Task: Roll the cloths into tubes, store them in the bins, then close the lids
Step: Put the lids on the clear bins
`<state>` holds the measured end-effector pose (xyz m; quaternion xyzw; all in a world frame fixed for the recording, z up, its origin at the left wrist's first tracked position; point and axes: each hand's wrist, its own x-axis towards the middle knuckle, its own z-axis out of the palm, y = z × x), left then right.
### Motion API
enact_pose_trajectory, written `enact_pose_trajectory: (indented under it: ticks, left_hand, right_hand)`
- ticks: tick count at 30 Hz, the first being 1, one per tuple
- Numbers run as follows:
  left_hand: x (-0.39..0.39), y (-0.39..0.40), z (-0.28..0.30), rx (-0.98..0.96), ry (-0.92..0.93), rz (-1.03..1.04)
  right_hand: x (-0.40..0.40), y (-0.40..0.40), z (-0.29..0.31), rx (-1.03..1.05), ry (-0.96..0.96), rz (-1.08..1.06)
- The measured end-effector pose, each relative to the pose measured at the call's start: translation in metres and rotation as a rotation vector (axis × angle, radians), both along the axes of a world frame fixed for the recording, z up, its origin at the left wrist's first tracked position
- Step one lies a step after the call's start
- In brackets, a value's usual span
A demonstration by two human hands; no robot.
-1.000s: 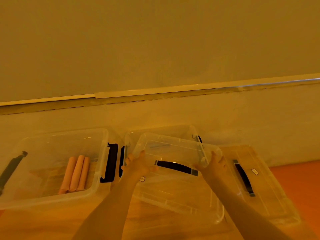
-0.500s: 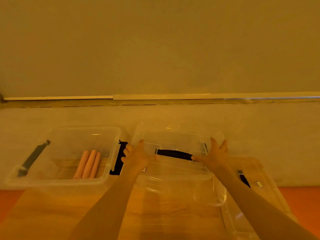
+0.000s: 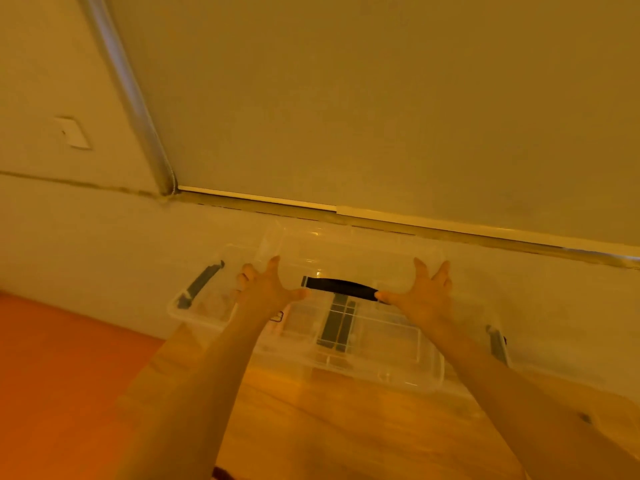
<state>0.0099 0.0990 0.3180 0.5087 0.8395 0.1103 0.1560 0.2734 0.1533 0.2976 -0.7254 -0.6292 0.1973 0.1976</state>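
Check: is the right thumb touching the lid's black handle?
Touching. In the head view the right hand's thumb tip meets the right end of the handle, with no gap visible.

Both hands on a clear lid point(image 3: 349, 258) with black handle point(image 3: 341, 287). Left hand point(image 3: 268, 292) and right hand point(image 3: 420, 295) flat against it, fingers spread, thumbs pointing in at the handle ends. Lid is tilted, sitting over a clear bin point(image 3: 346, 351) on the wooden floor point(image 3: 329, 427). Second clear bin point(image 3: 197, 306) just left, dark latch point(image 3: 201, 284) visible. White wall point(image 3: 104, 244) behind.
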Motion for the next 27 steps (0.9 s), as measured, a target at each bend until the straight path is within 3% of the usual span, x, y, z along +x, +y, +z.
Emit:
enact_pose_trajectory:
  ticks: [13,27]
  left_hand:
    - [-0.228,-0.001,-0.014,-0.144,0.090,0.020]
    - [-0.252,0.044,-0.052,-0.216,-0.037,-0.068]
  right_hand:
    - [-0.229,-0.005,-0.025,-0.127,-0.009,0.035]
    - [-0.247,0.025,-0.047,-0.190,-0.087,0.012]
